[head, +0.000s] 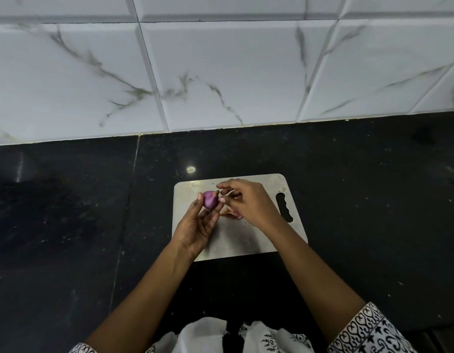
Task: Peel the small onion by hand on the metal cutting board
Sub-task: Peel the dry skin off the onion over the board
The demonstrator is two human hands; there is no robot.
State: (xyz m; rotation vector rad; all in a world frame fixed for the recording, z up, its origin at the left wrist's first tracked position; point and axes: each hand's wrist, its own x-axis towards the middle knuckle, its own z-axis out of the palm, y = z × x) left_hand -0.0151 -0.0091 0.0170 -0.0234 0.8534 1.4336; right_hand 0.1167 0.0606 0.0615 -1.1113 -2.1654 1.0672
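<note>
A small purple onion (209, 199), its glossy flesh showing, sits between the thumb and fingertips of my left hand (198, 226) just above the metal cutting board (236, 238). My right hand (246, 202) is right beside it, its thumb and forefinger pinching at the brown tip of the onion. A scrap of pale brown onion skin (229, 213) lies on the board under my right hand, partly hidden by it.
The board lies on a dark stone countertop (68, 225) and has a handle slot (284, 207) at its right end. A white marbled tile wall (221, 72) rises behind the counter. Patterned sleeves and clothing fill the bottom edge.
</note>
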